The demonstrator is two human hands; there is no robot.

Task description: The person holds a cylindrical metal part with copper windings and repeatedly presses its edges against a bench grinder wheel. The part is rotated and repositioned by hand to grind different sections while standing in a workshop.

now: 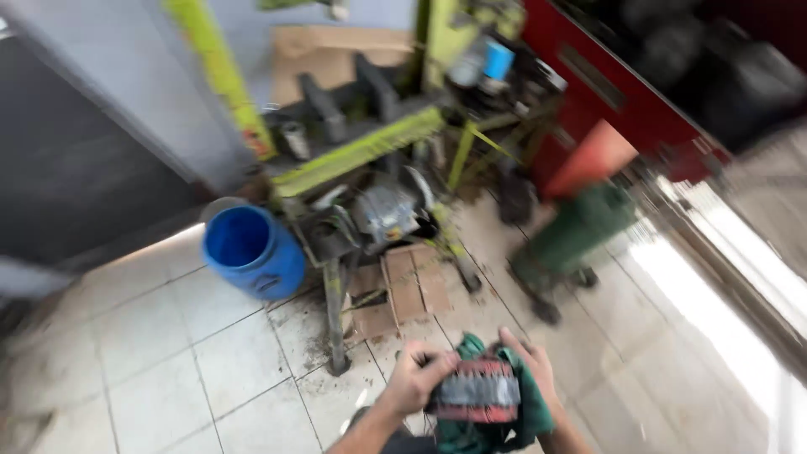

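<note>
Red-grey motor part [477, 391] in green rag [528, 418], gripped between both hands, left hand [418, 378], right hand [531, 363]

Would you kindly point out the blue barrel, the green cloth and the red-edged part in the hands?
blue barrel [261, 256]: head view, on its outer side wall.
green cloth [534, 416]: head view, on the fold right of the part.
red-edged part [479, 391]: head view, on its grey middle face.
</note>
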